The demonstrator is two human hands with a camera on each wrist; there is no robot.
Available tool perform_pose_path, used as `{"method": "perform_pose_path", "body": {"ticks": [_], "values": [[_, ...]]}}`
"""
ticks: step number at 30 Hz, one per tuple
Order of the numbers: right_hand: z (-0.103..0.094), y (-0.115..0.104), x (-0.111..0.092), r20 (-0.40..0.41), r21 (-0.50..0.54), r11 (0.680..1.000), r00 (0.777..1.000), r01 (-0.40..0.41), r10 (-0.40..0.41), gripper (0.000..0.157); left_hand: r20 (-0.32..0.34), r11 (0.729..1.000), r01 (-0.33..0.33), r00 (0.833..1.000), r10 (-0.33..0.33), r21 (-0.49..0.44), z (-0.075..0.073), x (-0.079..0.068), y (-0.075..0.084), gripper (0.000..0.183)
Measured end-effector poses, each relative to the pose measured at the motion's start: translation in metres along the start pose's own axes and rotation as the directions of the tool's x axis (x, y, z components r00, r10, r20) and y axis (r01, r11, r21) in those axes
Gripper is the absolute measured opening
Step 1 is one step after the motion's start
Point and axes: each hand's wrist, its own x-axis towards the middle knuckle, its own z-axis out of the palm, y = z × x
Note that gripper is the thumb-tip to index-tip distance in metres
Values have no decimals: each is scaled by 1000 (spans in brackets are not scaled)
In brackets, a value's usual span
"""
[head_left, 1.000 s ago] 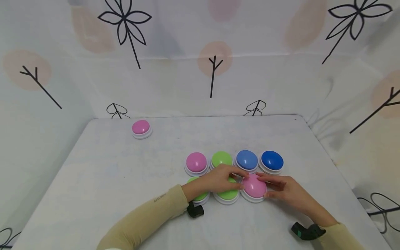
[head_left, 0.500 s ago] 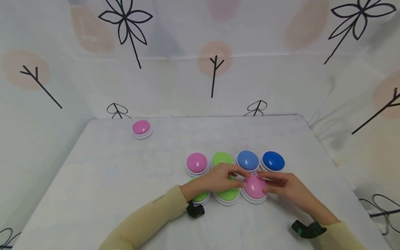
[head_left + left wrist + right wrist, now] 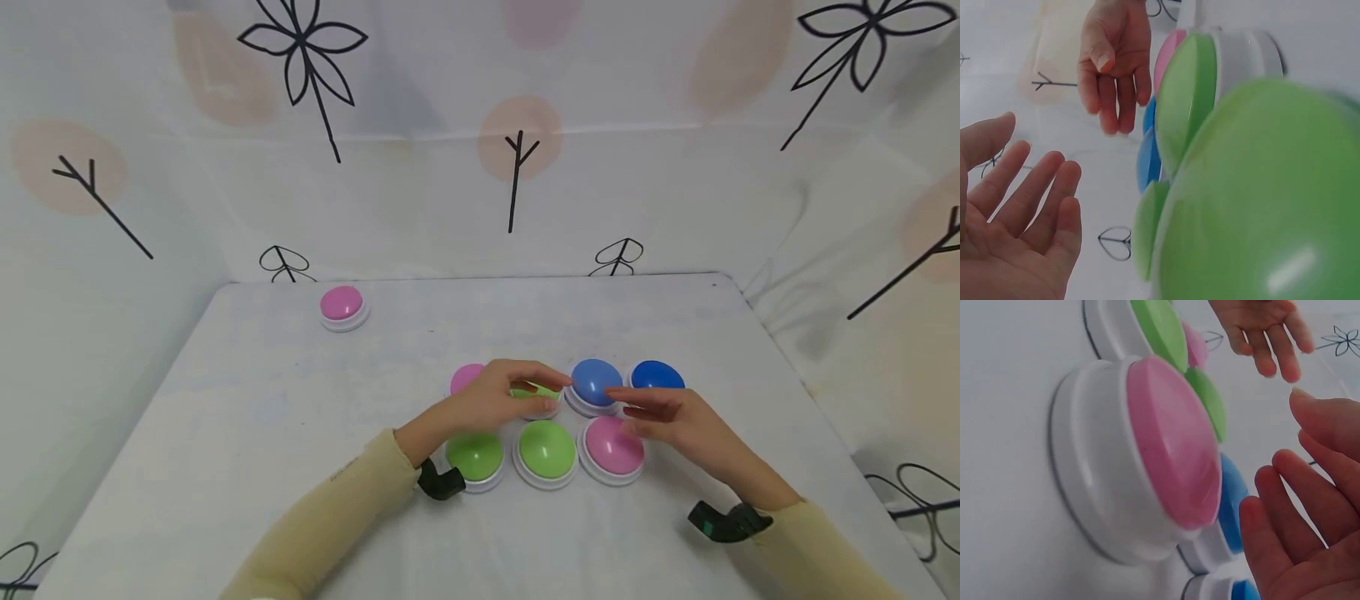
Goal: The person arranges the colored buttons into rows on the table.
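Two rows of domed push buttons on white bases stand in front of me. My left hand [image 3: 491, 396] is over the back row, overlapping the back green button [image 3: 534, 390] and partly hiding the back pink button [image 3: 465, 377]. My right hand [image 3: 678, 425], fingers extended, is just above the front pink button [image 3: 615, 447], its fingertips overlapping the light blue button [image 3: 596, 382]. Both wrist views show relaxed fingers with nothing in them. Beside the front pink button are the front middle green button [image 3: 547, 450] and the front left green button [image 3: 475, 455]. The dark blue button [image 3: 656, 375] ends the back row.
Another pink button [image 3: 342, 302] sits alone near the far left edge of the white table [image 3: 262, 417]. A patterned cloth backdrop [image 3: 420, 200] rises behind the table and along both sides. Black wrist mounts [image 3: 442, 482] sit at my sleeve cuffs.
Both hands have come away from the front pink button, which stays in place. The left hand has moved up and left; the right hand has lifted slightly toward the back row.
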Motion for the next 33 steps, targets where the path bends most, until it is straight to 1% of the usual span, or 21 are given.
{"method": "perform_pose_path", "body": {"ticks": [4,8,14,19,23,25,28,33], "values": [[4,-5,10,2,19,1000,1000,13,-13,44,-48,1000,20,999,-19,18,-17,-11,-1,37],[8,-12,22,10,34,999,1000,9,-10,45,-120,998,54,991,-51,19,-35,-23,-7,34],[18,-26,46,27,54,999,1000,-3,1,46,-209,994,107,973,-101,17,-59,-45,-19,32],[29,-40,70,49,93,995,999,20,-24,43,-275,988,150,952,-137,26,-78,-65,-30,32],[39,-48,90,61,117,992,997,48,-55,40,-334,982,181,930,-152,56,-93,-81,-35,32],[44,-52,99,64,129,990,995,62,-71,40,-365,978,199,917,-162,67,-101,-89,-38,32],[51,-56,112,71,149,985,993,84,-95,40,-417,971,229,891,-182,65,-112,-101,-43,33],[64,-66,134,83,170,981,990,95,-110,39,-485,960,275,847,-216,53,-130,-119,-48,36]]}}
